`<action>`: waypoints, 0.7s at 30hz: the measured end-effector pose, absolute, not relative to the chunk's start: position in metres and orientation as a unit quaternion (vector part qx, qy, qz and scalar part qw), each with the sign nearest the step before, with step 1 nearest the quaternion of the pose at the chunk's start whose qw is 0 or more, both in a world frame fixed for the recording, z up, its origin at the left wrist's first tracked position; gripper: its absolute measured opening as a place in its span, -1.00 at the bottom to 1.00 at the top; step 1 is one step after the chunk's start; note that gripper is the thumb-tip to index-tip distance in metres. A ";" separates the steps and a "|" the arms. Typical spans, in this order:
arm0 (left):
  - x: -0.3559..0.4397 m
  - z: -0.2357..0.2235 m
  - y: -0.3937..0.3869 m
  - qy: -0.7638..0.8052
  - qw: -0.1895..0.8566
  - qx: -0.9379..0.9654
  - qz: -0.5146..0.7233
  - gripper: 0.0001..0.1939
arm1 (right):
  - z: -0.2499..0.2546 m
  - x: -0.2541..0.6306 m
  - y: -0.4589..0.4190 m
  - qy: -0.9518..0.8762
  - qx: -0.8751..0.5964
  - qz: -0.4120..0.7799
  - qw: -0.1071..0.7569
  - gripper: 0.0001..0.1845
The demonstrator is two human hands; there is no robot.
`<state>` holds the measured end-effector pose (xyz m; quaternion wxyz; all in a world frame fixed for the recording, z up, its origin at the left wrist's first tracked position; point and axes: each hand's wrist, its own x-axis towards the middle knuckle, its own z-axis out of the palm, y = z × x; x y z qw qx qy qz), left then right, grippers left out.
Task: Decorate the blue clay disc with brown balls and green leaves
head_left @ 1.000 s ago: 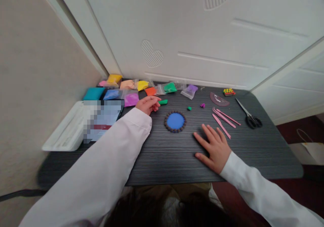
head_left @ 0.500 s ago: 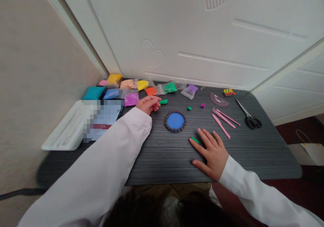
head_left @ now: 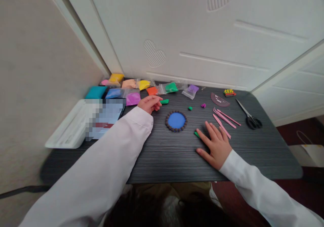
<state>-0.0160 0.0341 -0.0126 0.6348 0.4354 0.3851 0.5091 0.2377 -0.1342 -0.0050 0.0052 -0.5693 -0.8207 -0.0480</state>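
My left hand (head_left: 151, 104) is closed beyond the blue disc, and a green piece of clay (head_left: 164, 101) sticks out from its fingertips. Fingers spread, my right hand (head_left: 214, 146) lies flat on the table. Under its index finger is a small green clay roll (head_left: 196, 134), partly hidden. Between the hands lies a blue clay disc (head_left: 176, 120) ringed with dark brown clay balls. A small green clay lump (head_left: 190, 108) and a purple clay bit (head_left: 203, 105) sit beyond it to the right.
Bags of coloured clay (head_left: 133, 97) line the back left of the dark table (head_left: 162, 166). A white tray (head_left: 67, 125) and a tablet (head_left: 107, 119) are at left. Pink modelling tools (head_left: 226, 119), a protractor (head_left: 219, 99), a small colourful piece (head_left: 229, 92) and scissors (head_left: 250, 119) lie right.
My right hand has slid away from me and slightly right, with the green roll under its index finger. My left hand keeps its hold on the green clay.
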 end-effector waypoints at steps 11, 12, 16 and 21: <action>-0.016 -0.010 0.033 0.398 0.631 0.440 0.499 -0.80 | -0.006 0.236 -0.135 -0.845 -0.535 -0.032 -0.004 -0.37; -0.016 -0.011 0.033 0.397 0.631 0.441 0.500 -0.80 | -0.006 0.236 -0.134 -0.842 -0.539 -0.034 -0.002 -0.38; -0.016 -0.011 0.033 0.396 0.629 0.441 0.503 -0.80 | -0.005 0.236 -0.132 -0.801 -0.595 -0.062 0.019 -0.40; -0.016 -0.010 0.033 0.406 0.626 0.446 0.494 -0.79 | -0.004 0.232 -0.135 -0.847 -0.529 -0.037 0.006 -0.37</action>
